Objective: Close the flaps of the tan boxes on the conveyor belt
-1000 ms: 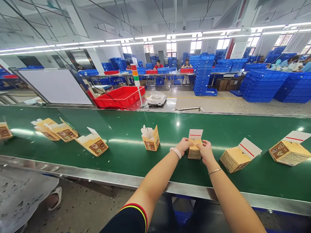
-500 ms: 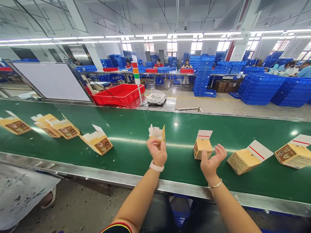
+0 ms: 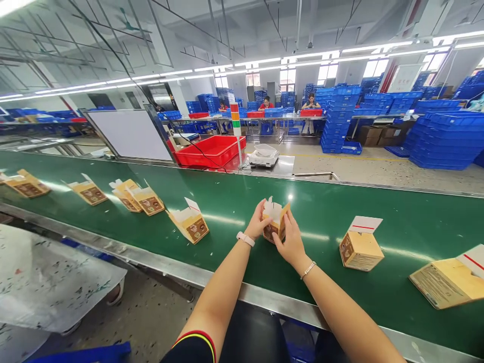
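My left hand (image 3: 259,224) and my right hand (image 3: 291,243) both grip a small yellow-brown carton (image 3: 275,222) standing upright on the green conveyor belt (image 3: 234,201). Its white top flaps stand open. The left hand holds its left side and the right hand its right side. To the right, apart from my hands, another small carton (image 3: 360,247) stands with its white red-striped lid flap raised. A bigger carton (image 3: 448,282) lies at the far right edge.
Several more open cartons (image 3: 189,225) lie along the belt to the left. Behind the belt are a red crate (image 3: 212,149), a scale (image 3: 263,155) and a signal light (image 3: 235,116). Stacks of blue crates (image 3: 438,136) and seated workers fill the background.
Both hands let go of the striped-flap carton and moved left to the carton with open flaps. The left hand reached it first, then the right closed on it. The view shifted left.
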Action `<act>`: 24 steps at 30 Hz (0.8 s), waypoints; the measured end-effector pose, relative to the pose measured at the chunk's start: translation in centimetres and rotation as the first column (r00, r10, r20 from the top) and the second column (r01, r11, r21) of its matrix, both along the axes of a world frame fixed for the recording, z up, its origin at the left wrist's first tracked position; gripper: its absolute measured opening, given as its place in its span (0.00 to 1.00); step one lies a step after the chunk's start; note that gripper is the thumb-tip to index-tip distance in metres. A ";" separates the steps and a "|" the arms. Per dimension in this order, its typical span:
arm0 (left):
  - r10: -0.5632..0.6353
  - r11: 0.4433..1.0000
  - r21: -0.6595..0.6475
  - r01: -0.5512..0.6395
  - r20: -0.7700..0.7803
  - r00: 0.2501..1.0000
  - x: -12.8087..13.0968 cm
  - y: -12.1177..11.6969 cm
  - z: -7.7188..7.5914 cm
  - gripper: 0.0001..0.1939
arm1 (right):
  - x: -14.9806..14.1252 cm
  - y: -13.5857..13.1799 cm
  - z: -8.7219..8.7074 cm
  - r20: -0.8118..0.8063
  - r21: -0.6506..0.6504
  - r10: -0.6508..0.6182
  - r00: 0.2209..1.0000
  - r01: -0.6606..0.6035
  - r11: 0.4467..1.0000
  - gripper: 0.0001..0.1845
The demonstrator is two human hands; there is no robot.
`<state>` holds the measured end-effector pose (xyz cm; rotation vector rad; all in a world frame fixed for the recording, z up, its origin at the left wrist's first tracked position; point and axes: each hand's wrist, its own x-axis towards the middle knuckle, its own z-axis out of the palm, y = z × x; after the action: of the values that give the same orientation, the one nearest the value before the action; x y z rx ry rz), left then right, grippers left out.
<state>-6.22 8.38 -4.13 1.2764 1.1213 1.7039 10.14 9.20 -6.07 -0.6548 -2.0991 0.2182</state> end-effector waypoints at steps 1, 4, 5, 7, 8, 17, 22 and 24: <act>-0.032 0.999 -0.015 0.032 0.000 0.999 0.1 0.3 0.1 0.51 | 0.2 -0.4 -0.3 0.016 0.044 -0.012 1.000 0.011 0.999 0.32; -0.122 0.992 -0.029 0.123 0.043 0.992 0.8 1.1 0.4 0.53 | 0.8 -2.3 -0.8 0.161 0.146 -0.009 0.987 -0.014 0.989 0.30; -0.143 0.989 -0.034 0.146 0.058 0.988 1.1 1.3 0.4 0.52 | 0.9 -2.9 -0.9 0.201 0.157 -0.030 0.979 -0.002 0.988 0.32; -0.137 0.989 -0.047 0.139 0.049 0.989 1.8 1.2 0.4 0.48 | 1.1 -3.6 -0.9 0.220 0.151 -0.118 0.968 0.086 0.985 0.36; -0.105 0.993 -0.051 0.105 0.013 0.994 2.1 1.1 0.4 0.45 | 1.2 -3.7 -0.8 0.206 0.139 -0.166 0.964 0.139 0.980 0.37; 0.173 0.983 0.031 -0.182 -0.506 0.845 4.4 0.7 1.5 0.12 | 3.4 2.9 0.7 -0.071 -0.218 -0.247 0.966 0.227 0.949 0.19; 0.170 0.961 -0.086 -0.264 -0.569 0.805 6.0 3.3 3.0 0.04 | 2.6 5.7 1.1 -0.266 -0.419 -0.395 0.879 0.264 0.869 0.18; 0.161 0.948 -0.156 -0.277 -0.516 0.841 6.8 4.4 3.1 0.08 | 2.4 6.6 0.6 -0.300 -0.478 -0.502 0.811 0.328 0.815 0.17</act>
<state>0.59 12.74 -1.00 1.5315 1.7743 1.3752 12.53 15.82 -5.49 -1.2006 -1.4509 0.5010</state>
